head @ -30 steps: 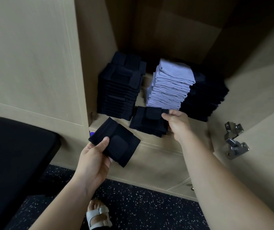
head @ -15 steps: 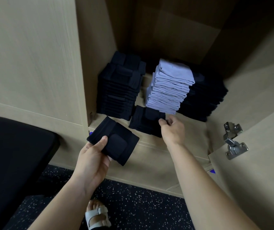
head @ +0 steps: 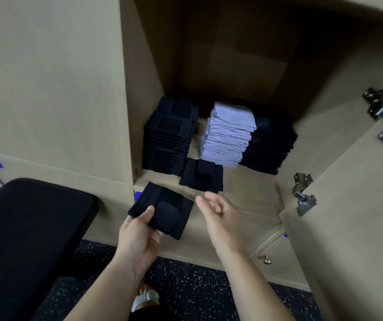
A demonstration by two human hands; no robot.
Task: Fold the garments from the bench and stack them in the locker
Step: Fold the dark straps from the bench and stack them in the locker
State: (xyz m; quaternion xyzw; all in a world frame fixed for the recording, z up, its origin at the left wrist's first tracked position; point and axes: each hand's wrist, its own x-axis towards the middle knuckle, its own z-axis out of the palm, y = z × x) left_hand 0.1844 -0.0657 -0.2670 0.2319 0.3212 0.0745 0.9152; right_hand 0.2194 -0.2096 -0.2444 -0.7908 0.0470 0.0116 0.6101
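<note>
Right hand (head: 218, 212) now just below short stack (head: 201, 176)

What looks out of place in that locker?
Nothing spilled or damaged. The lilac stack has uneven edges, and a short dark pile sits alone at the front, slightly turned. One folded piece is in the left hand, not yet stacked.
</note>
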